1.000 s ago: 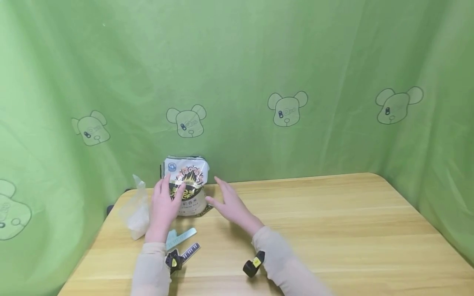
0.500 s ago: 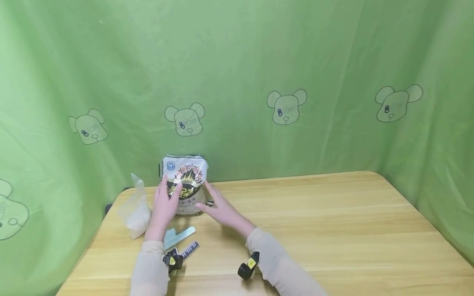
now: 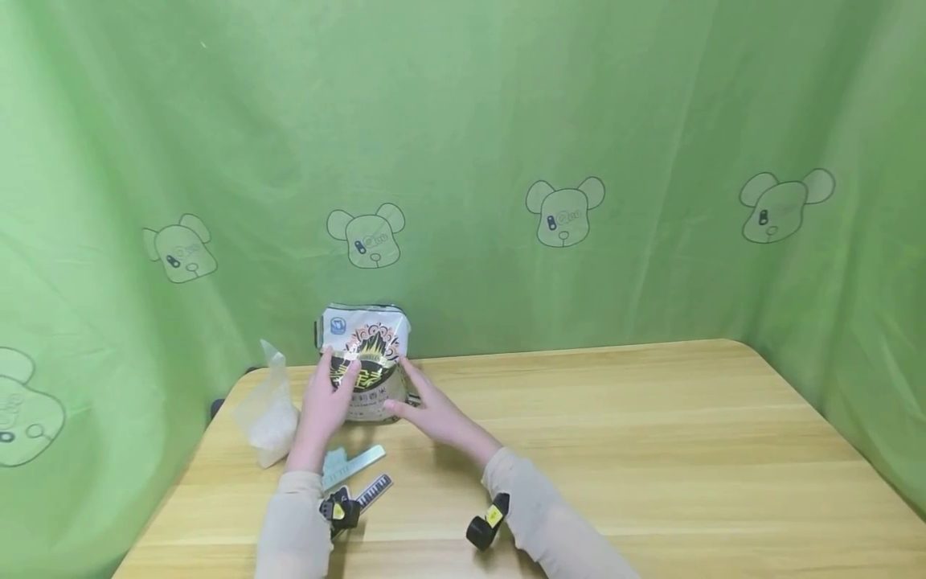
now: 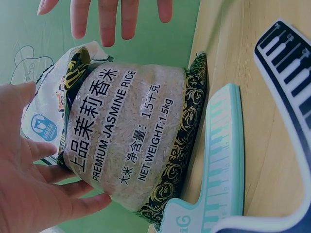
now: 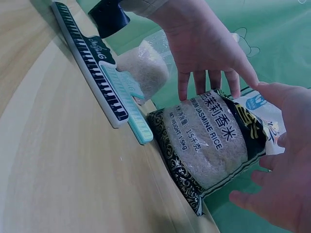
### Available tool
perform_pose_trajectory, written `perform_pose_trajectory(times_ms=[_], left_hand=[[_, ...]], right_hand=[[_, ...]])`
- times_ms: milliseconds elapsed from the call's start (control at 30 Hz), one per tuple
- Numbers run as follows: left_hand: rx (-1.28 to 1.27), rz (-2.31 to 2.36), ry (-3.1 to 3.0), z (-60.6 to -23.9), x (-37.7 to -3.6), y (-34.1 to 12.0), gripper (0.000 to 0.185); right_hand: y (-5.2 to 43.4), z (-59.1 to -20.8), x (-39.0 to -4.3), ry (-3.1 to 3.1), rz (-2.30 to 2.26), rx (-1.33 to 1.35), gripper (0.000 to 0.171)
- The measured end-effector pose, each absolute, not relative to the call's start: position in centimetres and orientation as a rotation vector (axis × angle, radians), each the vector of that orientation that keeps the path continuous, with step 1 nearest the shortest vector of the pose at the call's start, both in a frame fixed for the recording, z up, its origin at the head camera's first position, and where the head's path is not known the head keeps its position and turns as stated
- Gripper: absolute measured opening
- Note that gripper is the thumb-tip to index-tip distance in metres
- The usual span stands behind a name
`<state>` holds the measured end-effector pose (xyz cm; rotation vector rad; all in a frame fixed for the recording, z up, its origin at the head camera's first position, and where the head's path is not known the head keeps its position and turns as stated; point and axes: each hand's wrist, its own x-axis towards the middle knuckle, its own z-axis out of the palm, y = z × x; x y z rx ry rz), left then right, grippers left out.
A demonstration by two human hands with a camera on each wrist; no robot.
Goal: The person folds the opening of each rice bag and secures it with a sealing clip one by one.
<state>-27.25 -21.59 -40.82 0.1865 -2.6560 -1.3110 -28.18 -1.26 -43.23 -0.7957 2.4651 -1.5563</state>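
Note:
A bag of jasmine rice stands upright near the table's back edge, its white top folded forward. At its left side, my left hand touches it with relaxed, spread fingers and the thumb toward the front. My right hand is spread at the bag's right side; in the left wrist view its fingertips look apart from the bag. The right wrist view shows the left fingers along one edge of the rice bag and the right hand loosely spread beside the other.
Left of the left hand stands a knotted clear plastic bag with white contents. On the wooden table, in front of the rice, lie a mint keyboard-patterned angled piece and a black-and-white one. A green curtain hangs behind the table.
My right hand has moved left, closer to the rice bag's right side. The left hand has stayed at the bag's left side. The bag has not visibly moved.

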Motion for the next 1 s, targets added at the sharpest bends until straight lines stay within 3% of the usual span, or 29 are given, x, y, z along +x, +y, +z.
perform_pose_trajectory(times_ms=[333,1000], left_hand=[[0.217,-1.302,-2.649,-40.8,-27.3,-21.6,0.083],[0.196,-1.193,-2.675,-40.7,-27.0,-20.3,0.081]], right_hand=[[-0.7,-43.2,-28.8,2.397,-1.639,-0.723,0.08],[-0.7,-43.3,-28.8,2.366,-1.66,-0.819,0.075]])
